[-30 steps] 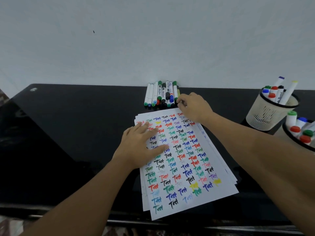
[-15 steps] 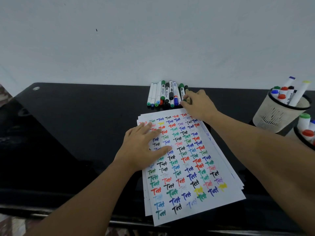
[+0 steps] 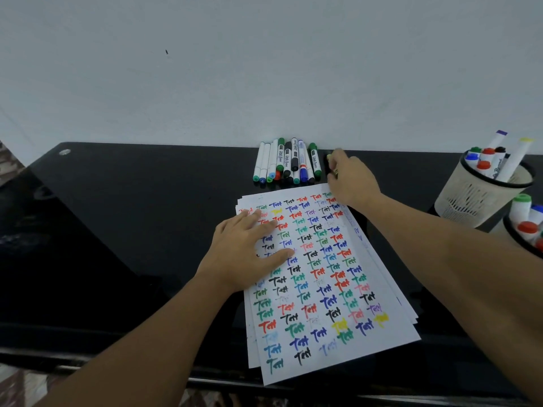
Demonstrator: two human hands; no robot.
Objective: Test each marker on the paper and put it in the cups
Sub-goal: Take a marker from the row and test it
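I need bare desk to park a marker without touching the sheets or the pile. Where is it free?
Free: the wide black desk left of the paper stack, from the left hand out to the desk's left edge. Crowded: the marker pile by the wall, where the right hand reaches, and the right side with both cups.

A single head-worn wide-angle camera looks forward and down from close above the black worktop, facing the pale wall behind it.
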